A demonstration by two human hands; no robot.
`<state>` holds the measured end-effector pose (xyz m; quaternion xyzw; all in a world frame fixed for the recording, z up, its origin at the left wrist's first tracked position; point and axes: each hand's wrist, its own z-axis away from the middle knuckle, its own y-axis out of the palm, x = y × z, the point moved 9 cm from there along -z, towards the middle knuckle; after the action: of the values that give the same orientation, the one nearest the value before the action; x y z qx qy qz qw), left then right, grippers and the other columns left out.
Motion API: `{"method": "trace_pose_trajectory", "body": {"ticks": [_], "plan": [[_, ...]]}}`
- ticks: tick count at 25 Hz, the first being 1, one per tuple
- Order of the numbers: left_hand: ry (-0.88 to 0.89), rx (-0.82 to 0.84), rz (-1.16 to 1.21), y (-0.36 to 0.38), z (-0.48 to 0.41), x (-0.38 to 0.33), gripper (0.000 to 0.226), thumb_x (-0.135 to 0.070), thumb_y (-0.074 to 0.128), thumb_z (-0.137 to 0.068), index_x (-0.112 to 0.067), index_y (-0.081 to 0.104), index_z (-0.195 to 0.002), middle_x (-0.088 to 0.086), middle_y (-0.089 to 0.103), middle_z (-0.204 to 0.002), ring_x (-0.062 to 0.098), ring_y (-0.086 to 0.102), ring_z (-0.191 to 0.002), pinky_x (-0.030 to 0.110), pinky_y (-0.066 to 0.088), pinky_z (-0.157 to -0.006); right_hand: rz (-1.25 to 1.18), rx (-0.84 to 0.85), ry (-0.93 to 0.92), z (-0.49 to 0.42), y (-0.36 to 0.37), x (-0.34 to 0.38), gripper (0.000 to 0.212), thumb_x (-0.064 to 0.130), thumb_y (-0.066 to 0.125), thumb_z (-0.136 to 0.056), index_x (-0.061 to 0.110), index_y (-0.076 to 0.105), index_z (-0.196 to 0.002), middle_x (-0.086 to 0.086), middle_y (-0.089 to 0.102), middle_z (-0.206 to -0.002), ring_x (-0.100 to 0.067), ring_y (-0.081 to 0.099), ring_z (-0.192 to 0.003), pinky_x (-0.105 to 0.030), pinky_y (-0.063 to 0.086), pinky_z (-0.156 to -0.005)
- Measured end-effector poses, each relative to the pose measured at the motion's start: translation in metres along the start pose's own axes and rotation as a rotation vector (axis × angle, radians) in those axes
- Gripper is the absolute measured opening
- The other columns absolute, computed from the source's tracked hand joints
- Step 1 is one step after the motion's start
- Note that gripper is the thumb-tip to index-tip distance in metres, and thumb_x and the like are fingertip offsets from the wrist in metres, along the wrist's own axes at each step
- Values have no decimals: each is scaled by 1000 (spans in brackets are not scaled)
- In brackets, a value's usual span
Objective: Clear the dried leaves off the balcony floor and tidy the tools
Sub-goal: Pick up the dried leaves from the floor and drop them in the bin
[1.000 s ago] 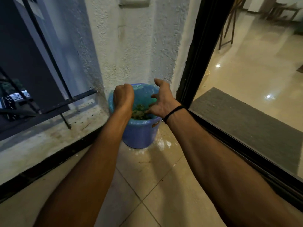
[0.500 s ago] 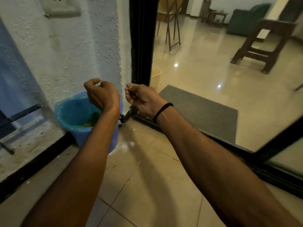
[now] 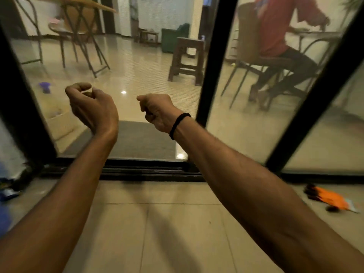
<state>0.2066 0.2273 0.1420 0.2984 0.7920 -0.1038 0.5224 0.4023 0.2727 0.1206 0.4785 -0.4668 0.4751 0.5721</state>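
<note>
My left hand (image 3: 91, 108) and my right hand (image 3: 157, 113) are raised side by side in front of the sliding glass door, both with fingers curled in and nothing visible in them. A black band sits on my right wrist. At the far left edge a blurred blue shape is the bucket (image 3: 4, 215). An orange and black tool or glove (image 3: 331, 198) lies on the balcony tiles to the right, near the door track. No dried leaves show on the tiles in view.
The black door track (image 3: 145, 170) and door frames (image 3: 214, 62) run across in front of me. Behind the glass are a grey doormat (image 3: 137, 140), a wooden stool (image 3: 187, 58), folding table legs and a seated person in red (image 3: 279, 36).
My view has swung right, from the blue bucket in the corner to the glass door. Both hands came out of the bucket and curled closed; the bucket has slid to the left edge.
</note>
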Motion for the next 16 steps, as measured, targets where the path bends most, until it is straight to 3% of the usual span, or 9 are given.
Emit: {"method": "trace_pose_trajectory", "body": {"ticks": [4,6,8,9,11,13,16], "plan": [[106,184,62,83,102,-68,14,-20,47,-88,-22,41,-101,-4,55,-101,10,54,-92,24,44,-87,-33,-141,-70,21,-135,31,14,-1,59,-86,9,56,-77,-4,43,-61,-13,31,-51,-24,24,-43],[170,278,88,120,157,-101,14,-21,48,-89,-24,42,-102,-4,55,-103,10,56,-92,22,47,-86,-87,-215,-109,36,-205,41,10,-5,56,-82,2,63,-81,-4,42,-61,-13,31,-50,-23,24,-42],[239,390,90,154,213,-133,13,-21,48,-91,-23,42,-103,-3,54,-104,10,55,-94,13,43,-81,-116,-333,-141,50,-278,42,24,-7,53,-77,-10,68,-96,-6,38,-65,-16,28,-52,-26,22,-46],[274,451,79,171,242,-147,13,-21,48,-93,-23,42,-104,-2,53,-105,11,55,-96,13,43,-81,-120,-387,-160,58,-314,40,21,-5,54,-77,-9,67,-92,-6,37,-67,-18,28,-56,-29,23,-48],[365,545,55,203,302,-174,13,-24,50,-94,-26,42,-104,-3,51,-105,16,56,-101,25,49,-89,-103,-473,-189,77,-383,37,5,2,56,-78,6,59,-76,-6,39,-64,-19,33,-59,-31,28,-51],[437,643,34,235,358,-195,15,-26,51,-92,-24,47,-106,-4,50,-104,19,56,-103,41,51,-93,-70,-571,-204,100,-452,31,15,6,57,-78,13,52,-65,-1,43,-57,-18,37,-55,-29,32,-49],[536,847,26,280,456,-227,21,-27,50,-91,-18,51,-110,2,55,-103,23,56,-101,50,51,-91,-17,-704,-215,149,-558,23,25,11,60,-80,18,51,-58,6,50,-54,-15,46,-55,-25,37,-50]]}}
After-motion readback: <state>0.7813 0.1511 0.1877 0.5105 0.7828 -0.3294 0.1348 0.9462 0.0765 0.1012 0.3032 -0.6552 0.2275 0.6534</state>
